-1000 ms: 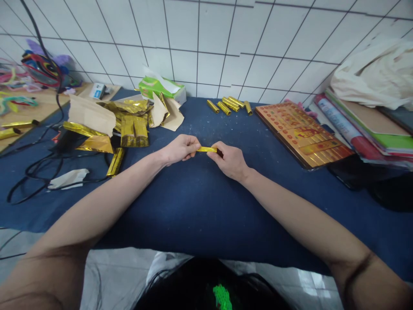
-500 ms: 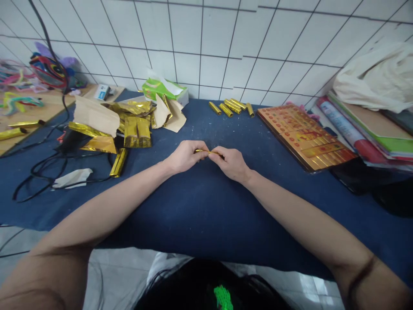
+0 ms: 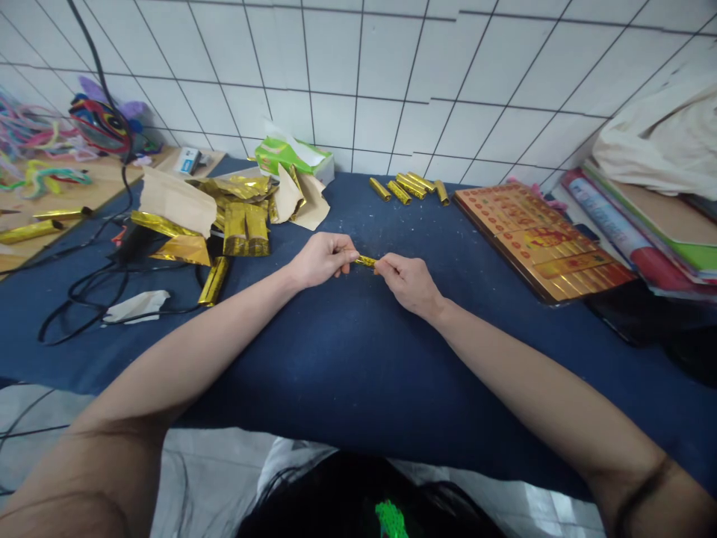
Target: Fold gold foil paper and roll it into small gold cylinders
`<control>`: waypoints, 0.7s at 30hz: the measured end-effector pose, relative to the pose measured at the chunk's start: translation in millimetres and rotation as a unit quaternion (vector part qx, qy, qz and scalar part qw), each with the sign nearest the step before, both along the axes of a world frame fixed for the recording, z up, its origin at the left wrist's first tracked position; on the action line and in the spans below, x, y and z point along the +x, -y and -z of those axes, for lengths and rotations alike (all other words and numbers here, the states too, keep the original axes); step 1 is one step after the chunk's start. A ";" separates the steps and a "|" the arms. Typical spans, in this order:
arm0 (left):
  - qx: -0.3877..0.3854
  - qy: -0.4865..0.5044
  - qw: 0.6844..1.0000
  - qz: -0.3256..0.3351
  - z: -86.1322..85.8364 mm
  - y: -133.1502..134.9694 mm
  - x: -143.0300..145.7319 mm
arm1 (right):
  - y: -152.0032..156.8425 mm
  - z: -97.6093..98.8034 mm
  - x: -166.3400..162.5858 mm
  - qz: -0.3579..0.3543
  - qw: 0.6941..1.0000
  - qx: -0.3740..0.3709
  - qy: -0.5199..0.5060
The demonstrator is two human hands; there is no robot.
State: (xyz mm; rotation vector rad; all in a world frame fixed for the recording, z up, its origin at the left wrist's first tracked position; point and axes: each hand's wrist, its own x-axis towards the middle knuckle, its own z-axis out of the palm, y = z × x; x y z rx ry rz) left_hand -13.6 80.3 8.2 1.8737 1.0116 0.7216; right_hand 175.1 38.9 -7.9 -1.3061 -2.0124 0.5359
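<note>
Between my two hands, just above the dark blue cloth, is a small gold foil roll (image 3: 366, 261). The fingers of my left hand (image 3: 325, 259) pinch its left end. Its right end sits in the fingertips of my right hand (image 3: 410, 284). Both hands are closed, and the middle of the roll shows between them. Beyond the hands lie several finished-looking gold foil tubes (image 3: 411, 187) in a loose group near the wall. To the left rests a stack of folded gold foil paper (image 3: 246, 230), with another gold roll (image 3: 213, 282) in front of it.
A green tissue pack (image 3: 291, 155) stands by the tiled wall. An orange-gold printed pack (image 3: 546, 243) lies at right, beside stacked books (image 3: 661, 217) and a cloth bag (image 3: 666, 146). Black cables (image 3: 70, 299) and a torn paper scrap (image 3: 137, 306) lie at left.
My hands have drawn slightly apart, so more of the gold foil roll shows between them. The whole view has shifted a little, moving the scene to the right.
</note>
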 end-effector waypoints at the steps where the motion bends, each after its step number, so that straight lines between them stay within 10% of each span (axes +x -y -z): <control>1: -0.001 0.000 1.000 0.000 0.0 0.7 0.4 | 0.5 -0.5 -0.2 -0.001 1.000 -0.008 0.002; 21: 0.136 -0.116 0.982 0.065 -6.2 19.5 10.0 | 2.6 -0.6 -3.4 -0.063 0.992 0.014 0.107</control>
